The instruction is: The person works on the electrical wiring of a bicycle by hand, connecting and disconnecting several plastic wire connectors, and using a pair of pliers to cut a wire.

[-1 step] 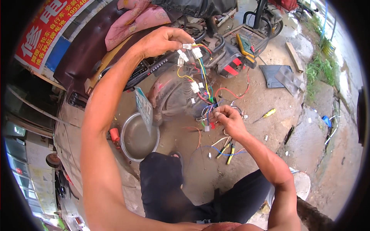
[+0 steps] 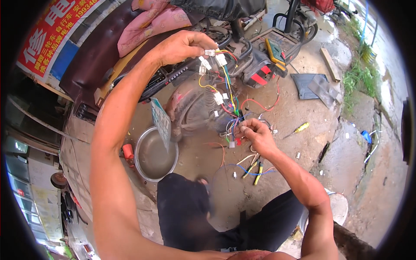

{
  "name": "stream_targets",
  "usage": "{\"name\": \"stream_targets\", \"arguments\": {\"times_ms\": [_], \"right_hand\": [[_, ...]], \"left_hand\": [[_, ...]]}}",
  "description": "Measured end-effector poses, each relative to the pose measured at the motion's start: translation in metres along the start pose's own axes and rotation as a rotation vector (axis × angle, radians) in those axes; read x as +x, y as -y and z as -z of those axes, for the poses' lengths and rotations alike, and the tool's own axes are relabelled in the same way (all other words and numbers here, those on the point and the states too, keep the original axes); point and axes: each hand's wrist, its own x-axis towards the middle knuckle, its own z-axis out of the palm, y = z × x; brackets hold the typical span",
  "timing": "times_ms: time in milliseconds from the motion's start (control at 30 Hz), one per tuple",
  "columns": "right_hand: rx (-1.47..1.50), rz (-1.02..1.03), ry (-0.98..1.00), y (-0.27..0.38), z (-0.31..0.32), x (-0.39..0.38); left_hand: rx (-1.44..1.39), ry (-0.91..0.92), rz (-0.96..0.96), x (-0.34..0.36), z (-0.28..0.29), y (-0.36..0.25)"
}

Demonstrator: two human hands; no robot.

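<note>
We see no clear change, so our work seems no further along. Our left fingers [image 2: 203,40] clamp a white connector [image 2: 210,53]; wires [image 2: 231,89] run down beside our right fingers [image 2: 248,126], their grip unclear.

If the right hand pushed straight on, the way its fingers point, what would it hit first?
The right hand would probably meet the coloured wires bunched at its fingertips; depth beyond them is unclear.

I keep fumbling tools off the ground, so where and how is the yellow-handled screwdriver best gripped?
The screwdriver is probably best gripped by its thick handle, from above, with the nearer right hand: it lies flat, handle toward the picture's upper right, thin shaft pointing lower left.
</note>
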Motion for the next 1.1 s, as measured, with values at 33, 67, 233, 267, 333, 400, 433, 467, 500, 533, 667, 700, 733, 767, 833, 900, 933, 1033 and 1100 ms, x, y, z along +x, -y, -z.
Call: {"name": "stream_targets", "arguments": {"times_ms": [33,67,233,267,333,400,433,467,500,533,667,700,733,767,833,900,933,1033,1100], "right_hand": [[-0.005,-0.008,0.000,-0.001,0.000,0.000],[-0.022,-0.034,-0.006,-0.002,-0.001,0.000],[-0.090,-0.071,-0.017,-0.005,-0.004,-0.002],[-0.109,-0.059,-0.033,-0.004,-0.004,-0.003],[-0.117,-0.036,-0.050,0.001,-0.007,-0.004],[-0.238,-0.019,-0.017,0.015,-0.006,-0.001],[-0.357,-0.006,0.014,0.024,-0.004,-0.001],[-0.380,-0.004,0.025,0.035,-0.004,-0.002],[-0.383,-0.006,0.019,0.045,-0.004,-0.004],[-0.558,-0.034,-0.006,0.056,-0.003,-0.005],[-1.028,0.276,-0.201,0.083,0.001,0.000],[-1.123,0.416,-0.293,0.100,-0.003,0.005],[-1.192,0.510,-0.336,0.113,-0.008,0.011],[-1.203,0.502,-0.343,0.129,-0.017,0.018],[-0.994,0.575,-0.383,0.153,-0.047,0.039],[-1.044,0.661,-0.392,0.168,-0.068,0.061],[-1.033,0.649,-0.394,0.175,-0.079,0.070],[-1.025,0.541,-0.454,0.176,-0.081,0.096],[-0.979,0.503,-0.472,0.177,-0.083,0.101]], "left_hand": [[0.003,-0.011,-0.004,-0.003,-0.002,0.002],[0.006,-0.021,-0.008,-0.005,-0.002,0.005],[0.014,0.039,-0.055,-0.002,-0.001,0.001],[-0.003,0.023,-0.044,0.001,-0.005,0.001],[0.026,-0.005,-0.042,0.003,-0.011,0.000],[0.029,-0.010,-0.029,0.000,-0.009,0.001],[0.039,-0.010,-0.028,-0.002,-0.008,0.000],[0.036,-0.009,-0.034,-0.002,-0.008,-0.001],[0.026,-0.005,-0.036,-0.002,-0.007,-0.001],[0.018,0.002,-0.043,-0.001,-0.006,-0.002],[0.014,0.010,-0.061,0.001,-0.006,0.004],[0.012,0.011,-0.067,0.000,-0.004,0.005],[0.063,0.045,-0.068,-0.001,-0.002,0.002],[0.112,0.079,-0.074,0.002,0.001,0.001],[0.128,0.120,-0.091,0.004,0.010,0.004],[0.106,0.205,-0.134,0.013,0.017,0.002],[0.121,0.221,-0.153,0.015,0.021,0.003],[0.001,0.244,-0.159,0.015,0.025,0.009],[-0.018,0.300,-0.177,0.017,0.032,0.013]]}}
